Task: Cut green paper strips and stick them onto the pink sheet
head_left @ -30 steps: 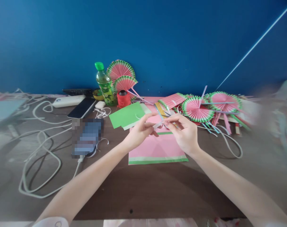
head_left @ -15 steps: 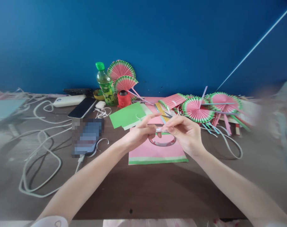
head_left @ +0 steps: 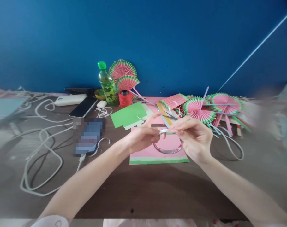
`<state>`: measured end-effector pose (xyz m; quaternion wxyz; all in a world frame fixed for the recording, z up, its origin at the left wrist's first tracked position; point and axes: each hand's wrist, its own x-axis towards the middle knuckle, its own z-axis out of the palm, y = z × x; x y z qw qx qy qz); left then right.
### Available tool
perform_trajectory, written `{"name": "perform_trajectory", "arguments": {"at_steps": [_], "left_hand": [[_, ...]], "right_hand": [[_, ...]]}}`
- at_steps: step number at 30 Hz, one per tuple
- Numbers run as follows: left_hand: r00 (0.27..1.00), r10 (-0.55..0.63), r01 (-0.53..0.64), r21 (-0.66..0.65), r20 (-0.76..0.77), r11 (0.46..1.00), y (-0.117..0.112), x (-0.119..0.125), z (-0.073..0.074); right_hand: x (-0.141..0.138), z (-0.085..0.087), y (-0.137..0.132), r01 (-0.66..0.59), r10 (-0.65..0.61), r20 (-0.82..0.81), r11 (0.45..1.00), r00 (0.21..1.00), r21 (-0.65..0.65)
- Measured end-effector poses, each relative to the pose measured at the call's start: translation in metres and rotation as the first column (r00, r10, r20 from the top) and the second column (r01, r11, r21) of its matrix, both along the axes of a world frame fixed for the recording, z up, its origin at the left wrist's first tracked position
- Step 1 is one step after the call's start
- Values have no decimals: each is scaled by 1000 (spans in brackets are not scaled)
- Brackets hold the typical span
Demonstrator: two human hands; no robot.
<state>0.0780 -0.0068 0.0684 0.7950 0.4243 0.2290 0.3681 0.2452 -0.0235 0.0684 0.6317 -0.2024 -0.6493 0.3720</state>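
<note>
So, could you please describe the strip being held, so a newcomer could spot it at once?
On the brown table below the blue wall, a pink sheet with a green edge lies near the middle. Over it the left hand and right hand pinch a thin pale strip. Unlike the loose white strips around, it is held up, curled in a loop.

Pink pleated fans (head_left: 197, 109) edged in green, a bright green sheet (head_left: 128, 114), a red spool (head_left: 125, 98), a deep blue wall (head_left: 157, 37), a dark brown counter (head_left: 157, 189).
</note>
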Motion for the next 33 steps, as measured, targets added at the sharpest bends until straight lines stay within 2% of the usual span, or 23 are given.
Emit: {"name": "perform_trajectory", "arguments": {"at_steps": [3,6,8,10,11,12,13,14,15,16,17,18,19,20,22,23,25,27,30,31,33], "left_hand": [[1000,9,-6,-91,26,996,-1,2,-6],[999,51,-46,-208,17,977,-2,5,-15],[998,65,-60,-218,19,974,-1,5,-19],[993,120,-120,-103,1,987,3,2,-16],[985,170,-171,-4,-42,985,6,-2,-13],[960,261,-248,119,-101,961,10,-7,-8],[911,382,-335,264,-156,905,14,-13,-4],[839,501,-385,420,-213,822,19,-20,-1],[723,631,-400,575,-281,714,23,-28,1],[580,737,-341,719,-347,606,28,-36,2],[438,806,-222,822,-398,525,33,-44,1],[312,844,-74,875,-436,479,37,-51,-3],[211,865,77,890,-456,450,41,-58,-7],[129,863,208,865,-487,457,45,-64,-13],[11,800,354,751,-600,558,51,-72,-25],[-3,767,394,704,-642,591,53,-76,-30],[22,719,446,651,-694,615,55,-80,-35],[56,714,459,653,-698,602,54,-81,-32],[106,742,406,710,-662,575,50,-77,-18],[159,720,380,715,-675,587,48,-74,-13],[288,610,321,674,-739,665,43,-66,-3]], "right_hand": [[0,4,-1,71,-70,-13,997,997,4],[2,13,1,89,-82,-102,994,991,61],[4,17,4,93,-79,-149,992,986,87],[7,19,8,100,-96,-148,995,984,21],[8,17,10,107,-112,-143,993,983,-42],[9,16,13,111,-125,-138,988,983,-107],[9,13,16,114,-136,-129,979,982,-169],[9,11,19,115,-143,-117,968,983,-222],[8,8,21,113,-144,-101,958,984,-265],[7,5,23,109,-141,-86,947,986,-302],[6,3,24,101,-134,-76,937,988,-335],[4,1,25,92,-128,-75,926,989,-365],[3,-1,25,80,-120,-76,915,990,-395],[1,-3,25,67,-109,-75,903,991,-424],[-1,-6,25,39,-80,-64,877,995,-478],[-2,-8,26,30,-68,-58,865,996,-500],[-3,-12,26,25,-60,-48,849,997,-528],[-4,-17,28,34,-63,-36,842,997,-538],[-6,-27,30,56,-65,3,835,998,-547],[-7,-30,30,62,-65,15,830,998,-554],[-10,-35,30,65,-58,31,815,998,-576]]}}
